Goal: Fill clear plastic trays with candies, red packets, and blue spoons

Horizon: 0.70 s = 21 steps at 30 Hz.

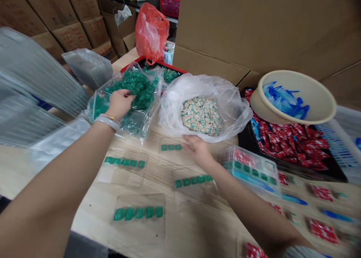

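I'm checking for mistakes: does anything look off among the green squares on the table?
The row of green squares beside the right hand looks short: three show, while the front row has five, though the hand may hide more.

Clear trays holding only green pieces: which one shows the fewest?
The one nearest the white plastic bag, the tray beside the right hand: it shows three green squares; the other trays show five each.
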Each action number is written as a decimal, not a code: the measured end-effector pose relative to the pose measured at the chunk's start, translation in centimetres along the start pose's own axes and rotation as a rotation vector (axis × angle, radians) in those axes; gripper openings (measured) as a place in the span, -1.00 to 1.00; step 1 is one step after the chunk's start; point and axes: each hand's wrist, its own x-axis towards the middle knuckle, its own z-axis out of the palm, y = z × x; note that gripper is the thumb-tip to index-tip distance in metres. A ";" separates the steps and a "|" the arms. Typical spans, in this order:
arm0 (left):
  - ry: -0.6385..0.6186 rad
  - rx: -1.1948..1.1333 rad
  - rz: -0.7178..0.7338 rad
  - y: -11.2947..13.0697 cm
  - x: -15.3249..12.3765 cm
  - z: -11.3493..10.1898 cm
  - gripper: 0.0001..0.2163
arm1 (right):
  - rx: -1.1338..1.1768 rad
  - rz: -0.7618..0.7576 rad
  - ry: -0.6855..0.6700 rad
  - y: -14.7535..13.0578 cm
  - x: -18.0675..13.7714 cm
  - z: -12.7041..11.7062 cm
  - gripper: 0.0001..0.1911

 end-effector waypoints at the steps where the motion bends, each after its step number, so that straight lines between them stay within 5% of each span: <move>1: -0.003 0.006 -0.006 -0.2 0.0 -0.4 -0.69 | 0.064 0.071 0.148 0.2 0.2 -1.0 -0.78; 3: -0.002 0.076 0.055 -0.5 -0.2 -1.2 -0.69 | 0.148 0.176 0.378 0.2 0.8 -2.7 -0.79; 5: -0.022 0.156 0.125 -0.5 -0.3 -1.7 -0.74 | 0.203 0.185 0.417 -0.3 1.7 -3.4 -0.81; 9: -0.067 -0.009 0.007 -0.7 -0.5 -1.8 -0.84 | 0.261 0.078 0.237 -2.5 4.9 -0.7 -0.80; 13: -0.051 -0.469 -0.291 -1.5 -0.7 -1.8 -0.86 | 0.226 -0.071 0.064 -5.2 10.8 3.7 -0.75; 16: -0.159 -0.932 -0.435 -2.1 -1.3 -2.3 -0.95 | 0.067 -0.139 -0.027 -6.7 15.3 5.8 -0.71; 21: -0.306 -1.236 -0.453 -2.8 -3.0 -3.5 -0.80 | -0.311 -0.055 -0.190 -7.3 18.6 7.4 -0.75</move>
